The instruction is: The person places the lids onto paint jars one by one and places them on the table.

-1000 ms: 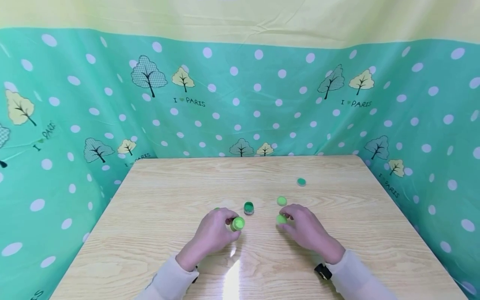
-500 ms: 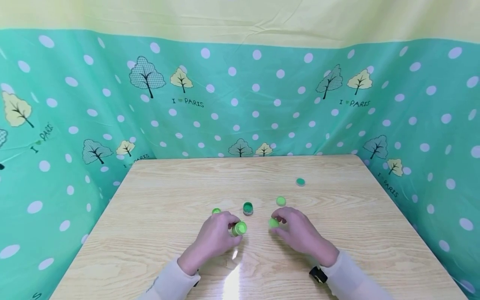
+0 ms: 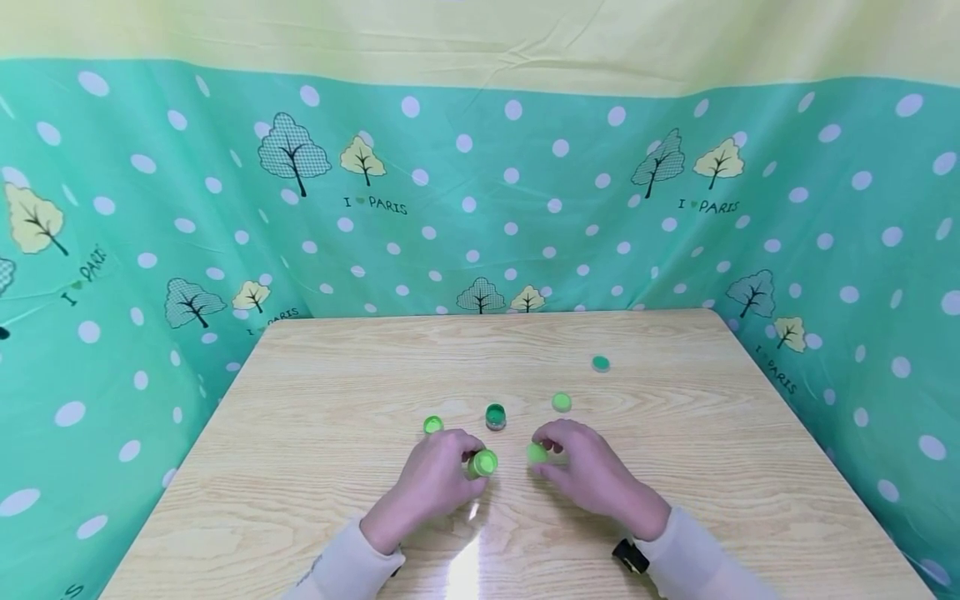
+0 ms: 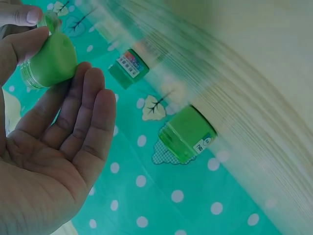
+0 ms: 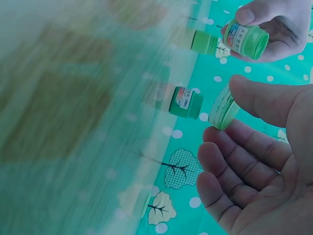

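Near the front middle of the table, my left hand [image 3: 438,477] grips a small light green paint jar [image 3: 484,463] between thumb and fingers. The jar is uncapped and its mouth tips to the right. My right hand [image 3: 592,471] pinches a light green lid [image 3: 536,452] by its edge, a short gap to the right of the jar. In the right wrist view the lid [image 5: 223,110] sits between thumb and index finger, the other fingers loosely bent. Two other uncapped jars stand just beyond my hands: a dark green jar [image 3: 496,417] and a light green jar [image 3: 432,425].
A light green lid [image 3: 562,402] lies beyond my right hand. Farther back and right lies a dark green lid [image 3: 601,363]. The wooden table [image 3: 360,358] is bordered by a green polka-dot curtain [image 3: 442,200] at the back and sides.
My right hand has moved left with the lid. My left hand has shifted slightly right and nearer with the jar, uncovering the light green jar behind it. The gap between lid and jar has narrowed.
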{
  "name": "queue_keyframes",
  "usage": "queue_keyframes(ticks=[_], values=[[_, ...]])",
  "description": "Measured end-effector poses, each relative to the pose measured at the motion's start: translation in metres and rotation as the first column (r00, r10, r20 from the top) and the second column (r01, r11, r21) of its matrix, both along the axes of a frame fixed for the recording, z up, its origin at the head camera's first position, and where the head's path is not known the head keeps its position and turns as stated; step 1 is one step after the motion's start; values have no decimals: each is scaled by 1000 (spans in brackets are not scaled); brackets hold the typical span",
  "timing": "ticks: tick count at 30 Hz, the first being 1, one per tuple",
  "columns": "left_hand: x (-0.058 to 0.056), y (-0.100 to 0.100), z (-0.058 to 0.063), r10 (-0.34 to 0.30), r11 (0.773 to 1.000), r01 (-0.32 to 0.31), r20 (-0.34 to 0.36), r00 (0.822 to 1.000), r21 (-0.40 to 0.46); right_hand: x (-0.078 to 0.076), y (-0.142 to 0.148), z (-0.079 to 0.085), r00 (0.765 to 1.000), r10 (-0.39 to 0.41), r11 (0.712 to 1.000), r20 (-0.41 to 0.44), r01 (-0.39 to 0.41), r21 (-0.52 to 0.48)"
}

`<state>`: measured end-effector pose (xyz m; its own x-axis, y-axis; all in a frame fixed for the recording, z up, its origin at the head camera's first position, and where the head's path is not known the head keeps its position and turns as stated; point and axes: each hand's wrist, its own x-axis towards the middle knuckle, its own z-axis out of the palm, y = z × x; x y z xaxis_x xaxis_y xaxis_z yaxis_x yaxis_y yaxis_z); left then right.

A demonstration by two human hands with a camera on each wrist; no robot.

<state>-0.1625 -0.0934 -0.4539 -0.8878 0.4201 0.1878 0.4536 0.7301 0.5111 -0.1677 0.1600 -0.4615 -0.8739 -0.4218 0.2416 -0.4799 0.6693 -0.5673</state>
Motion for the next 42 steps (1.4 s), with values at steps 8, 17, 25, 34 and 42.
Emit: queue_keyframes(ticks=[8,17,25,34,42], values=[[0,1,0,-15,1000,15,27,1000,5,3,-6,1,1000,28,1000,-11,-28,-14],[0,4,-1,-27,1000,26,60,998,8,3,-12,0,996,72,996,-61,-74,-42],[0,7,-2,-33,999,34,50,998,-18,5,-18,2,992,102,992,-69,-106,-65],[1,10,-2,-37,999,38,35,999,-23,8,-25,4,990,124,989,-61,-129,-78],[1,13,-2,-40,999,41,34,999,-23,10,-27,5,985,154,980,-77,-162,-113]])
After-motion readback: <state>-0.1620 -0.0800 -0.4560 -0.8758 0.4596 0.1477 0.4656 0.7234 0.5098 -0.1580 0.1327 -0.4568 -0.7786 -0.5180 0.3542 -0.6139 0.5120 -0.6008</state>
